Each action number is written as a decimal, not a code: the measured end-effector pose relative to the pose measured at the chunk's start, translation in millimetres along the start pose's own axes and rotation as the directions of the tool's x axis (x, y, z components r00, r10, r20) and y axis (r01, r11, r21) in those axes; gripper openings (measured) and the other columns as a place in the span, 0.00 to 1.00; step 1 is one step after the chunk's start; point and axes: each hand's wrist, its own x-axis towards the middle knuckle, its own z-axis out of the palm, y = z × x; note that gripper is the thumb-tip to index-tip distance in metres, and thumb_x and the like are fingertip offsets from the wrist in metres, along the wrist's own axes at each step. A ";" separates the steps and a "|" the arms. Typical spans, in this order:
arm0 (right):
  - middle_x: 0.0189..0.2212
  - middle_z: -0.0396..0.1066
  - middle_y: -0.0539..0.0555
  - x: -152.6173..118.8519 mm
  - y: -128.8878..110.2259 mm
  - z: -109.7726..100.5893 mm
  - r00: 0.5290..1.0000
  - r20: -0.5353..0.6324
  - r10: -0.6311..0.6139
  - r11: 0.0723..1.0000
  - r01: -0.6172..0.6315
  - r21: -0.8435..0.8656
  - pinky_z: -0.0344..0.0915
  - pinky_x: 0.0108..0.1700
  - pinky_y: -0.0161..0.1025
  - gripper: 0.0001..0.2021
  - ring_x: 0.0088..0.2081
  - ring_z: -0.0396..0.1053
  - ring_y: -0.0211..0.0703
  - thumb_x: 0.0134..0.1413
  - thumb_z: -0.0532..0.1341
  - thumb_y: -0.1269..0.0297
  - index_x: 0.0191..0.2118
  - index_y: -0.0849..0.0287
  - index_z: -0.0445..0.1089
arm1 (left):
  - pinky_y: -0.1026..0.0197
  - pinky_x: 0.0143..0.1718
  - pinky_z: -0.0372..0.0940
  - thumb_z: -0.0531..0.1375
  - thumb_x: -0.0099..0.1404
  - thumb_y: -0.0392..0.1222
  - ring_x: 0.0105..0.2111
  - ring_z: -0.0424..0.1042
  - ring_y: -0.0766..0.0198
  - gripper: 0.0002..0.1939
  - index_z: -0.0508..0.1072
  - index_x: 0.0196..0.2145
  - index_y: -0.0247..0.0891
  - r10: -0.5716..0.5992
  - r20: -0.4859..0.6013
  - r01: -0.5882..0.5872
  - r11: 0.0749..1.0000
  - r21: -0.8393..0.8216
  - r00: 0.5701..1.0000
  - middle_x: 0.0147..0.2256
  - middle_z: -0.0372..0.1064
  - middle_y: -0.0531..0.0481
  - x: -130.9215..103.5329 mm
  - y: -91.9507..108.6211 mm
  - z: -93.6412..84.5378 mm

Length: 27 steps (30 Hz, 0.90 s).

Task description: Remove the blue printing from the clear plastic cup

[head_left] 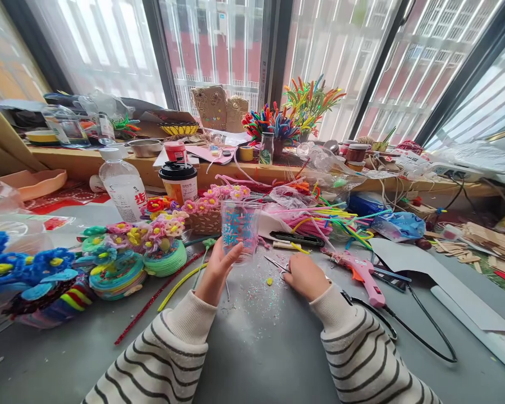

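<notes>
A clear plastic cup [240, 227] with blue printed characters is in my left hand [217, 269], whose fingers and thumb wrap its lower side. My right hand [306, 276] is closed around the handles of small scissors [274, 263]; their blades point left toward the cup, low over the table. A small yellow piece [270, 281] and scattered glitter bits lie on the grey table [256, 359] between my hands. Just right of my right hand rests a pink glue gun [364, 276] with a black cord. Yellow [180, 287] and red [160, 300] pipe cleaners lie left of my left hand.
Pipe-cleaner flower baskets [118, 275] crowd the left side. Behind stand a water bottle [121, 188] and a lidded paper cup [179, 182]. Bundled pipe cleaners [311, 221] and a black utility knife [298, 238] lie beyond my hands. White sheets [437, 280] and wooden sticks [458, 252] are at right.
</notes>
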 end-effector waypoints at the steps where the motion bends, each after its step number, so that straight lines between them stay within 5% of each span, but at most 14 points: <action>1: 0.37 0.69 0.65 1.2 -1.7 0.8 1.000 -0.002 0.016 1.000 -0.016 0.001 0.60 0.39 0.39 0.11 0.42 0.65 0.50 0.47 0.57 0.70 0.37 0.68 0.69 | 0.55 0.45 0.60 0.60 0.50 0.50 0.45 0.66 0.54 0.27 0.61 0.45 0.36 0.004 -0.007 -0.004 1.000 0.023 1.000 0.46 0.65 0.43 1.1 -0.9 -0.3; 10: 0.21 0.68 0.56 1.5 13.4 3.5 0.994 -0.096 0.047 0.979 -0.027 0.201 0.58 0.29 0.36 0.06 0.28 0.67 0.44 0.40 0.58 0.70 0.18 0.61 0.70 | 0.56 0.45 0.60 0.61 0.46 0.55 0.45 0.66 0.55 0.33 0.60 0.45 0.32 0.132 -0.150 -0.111 0.984 0.139 0.980 0.44 0.66 0.38 10.2 -7.6 -7.4; 15: 0.25 0.66 0.52 -5.5 26.8 -0.7 0.968 -0.247 0.040 0.914 0.064 0.401 0.59 0.30 0.34 0.10 0.27 0.63 0.38 0.47 0.55 0.62 0.27 0.59 0.71 | 0.56 0.45 0.60 0.63 0.45 0.53 0.40 0.68 0.59 0.31 0.60 0.44 0.36 0.278 -0.178 -0.235 0.945 0.228 0.944 0.40 0.66 0.45 11.8 5.3 -2.2; 17: 0.25 0.63 0.51 -9.0 29.8 -1.1 0.946 -0.318 0.066 0.831 0.124 0.542 0.58 0.28 0.34 0.13 0.25 0.60 0.37 0.48 0.55 0.56 0.27 0.60 0.69 | 0.55 0.46 0.59 0.63 0.45 0.52 0.40 0.68 0.60 0.31 0.59 0.44 0.38 0.330 -0.163 -0.278 0.920 0.278 0.930 0.40 0.65 0.46 14.8 7.5 1.0; 21: 0.23 0.55 0.49 -15.8 29.6 -3.5 0.906 -0.407 0.116 0.509 0.298 0.807 0.53 0.24 0.33 0.18 0.23 0.53 0.35 0.42 0.58 0.47 0.20 0.58 0.60 | 0.55 0.43 0.62 0.61 0.48 0.50 0.39 0.67 0.61 0.30 0.55 0.46 0.39 0.331 -0.060 -0.288 0.887 0.361 0.942 0.41 0.62 0.46 21.5 0.5 6.2; 27: 0.26 0.55 0.51 -30.2 14.7 -13.5 0.885 -0.315 -0.344 0.394 0.441 0.807 0.57 0.32 0.36 0.27 0.30 0.56 0.39 0.43 0.48 0.35 0.20 0.59 0.60 | 0.53 0.47 0.58 0.62 0.49 0.46 0.44 0.64 0.58 0.31 0.54 0.48 0.40 0.366 0.070 -0.348 0.782 0.517 0.928 0.43 0.61 0.44 17.2 -12.0 5.3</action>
